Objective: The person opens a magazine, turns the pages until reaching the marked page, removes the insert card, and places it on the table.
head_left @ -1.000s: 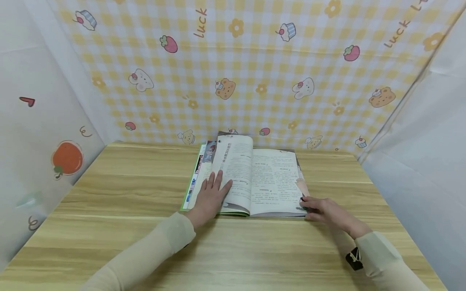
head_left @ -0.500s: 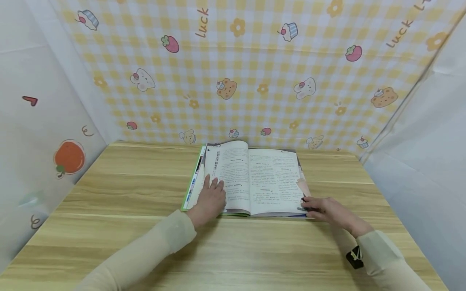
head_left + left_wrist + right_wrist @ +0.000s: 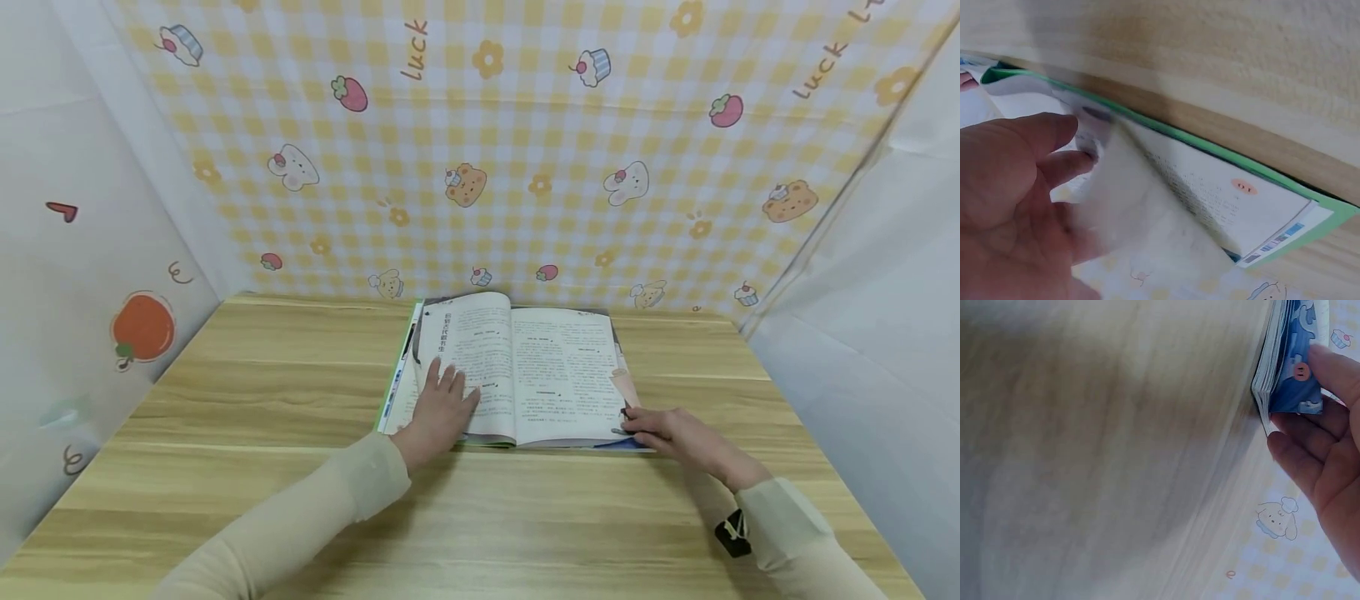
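An open magazine (image 3: pixel 558 379) with printed text pages lies on the table, its green-edged cover showing at the left. My left hand (image 3: pixel 438 417) rests on the lower part of the left page, fingers spread and nearly straight. In the left wrist view a page (image 3: pixel 1154 225) slants away from the sheets below it, beside the fingers. At the lower right corner, my right hand (image 3: pixel 686 442) pinches page edges between thumb and fingers. Seen from the right wrist, the thumb lies on a blue printed page (image 3: pixel 1297 384) and the other fingers are behind it.
The magazine lies near the back of the wooden table (image 3: pixel 300 358), close to a yellow checked backdrop (image 3: pixel 540 150). White side panels (image 3: pixel 885 317) stand left and right. A small black device (image 3: pixel 733 533) hangs at the right cuff.
The raised left page has moved left and down, flatter over the sheets beneath. My left hand drew its fingers in, then spread them again. A blue page corner now shows by my right hand.
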`<control>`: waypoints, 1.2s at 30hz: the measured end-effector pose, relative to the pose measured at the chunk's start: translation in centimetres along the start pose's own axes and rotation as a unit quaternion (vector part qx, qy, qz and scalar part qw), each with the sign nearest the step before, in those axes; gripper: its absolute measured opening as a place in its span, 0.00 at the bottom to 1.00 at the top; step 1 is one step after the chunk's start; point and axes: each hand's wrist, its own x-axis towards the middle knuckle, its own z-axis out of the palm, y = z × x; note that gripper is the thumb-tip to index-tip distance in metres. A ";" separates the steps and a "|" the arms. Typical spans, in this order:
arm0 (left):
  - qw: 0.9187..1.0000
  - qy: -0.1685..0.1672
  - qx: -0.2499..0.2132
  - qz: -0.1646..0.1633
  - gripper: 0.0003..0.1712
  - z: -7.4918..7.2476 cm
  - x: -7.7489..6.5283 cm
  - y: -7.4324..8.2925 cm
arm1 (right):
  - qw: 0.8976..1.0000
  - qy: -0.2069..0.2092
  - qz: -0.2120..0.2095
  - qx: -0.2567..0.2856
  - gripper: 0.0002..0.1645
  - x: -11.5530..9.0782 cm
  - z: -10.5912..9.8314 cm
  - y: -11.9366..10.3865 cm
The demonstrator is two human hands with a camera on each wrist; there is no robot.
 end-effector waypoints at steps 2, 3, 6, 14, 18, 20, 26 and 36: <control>1.000 0.006 0.014 0.001 0.29 0.0 -0.1 0.2 | 1.000 0.012 -0.008 -0.012 0.13 -0.1 0.0 0.0; 1.000 0.011 0.017 0.003 0.28 0.0 -0.1 0.3 | 1.000 0.018 -0.009 -0.016 0.13 -0.1 0.0 0.0; 1.000 0.013 0.016 0.012 0.26 0.0 0.0 0.6 | 0.999 0.032 -0.002 -0.025 0.13 -0.2 0.2 0.0; 0.995 0.002 -0.099 0.003 0.25 0.7 0.4 0.9 | 0.996 0.072 0.016 -0.041 0.12 -0.3 0.5 -0.1; 0.991 -0.001 -0.131 0.003 0.27 0.8 0.4 0.8 | 0.990 0.126 0.010 -0.058 0.13 -0.4 0.6 -0.2; 0.989 0.000 -0.146 -0.001 0.29 0.7 0.4 0.7 | 0.984 0.165 -0.003 -0.073 0.14 -0.4 0.7 -0.3; 0.977 0.018 -0.214 -0.013 0.41 0.2 0.2 0.9 | 0.953 0.274 -0.062 -0.115 0.17 0.0 0.4 -0.6; 0.969 0.039 -0.242 0.023 0.47 -0.8 0.8 2.1 | 0.914 0.357 -0.140 -0.135 0.31 0.9 -0.6 -2.1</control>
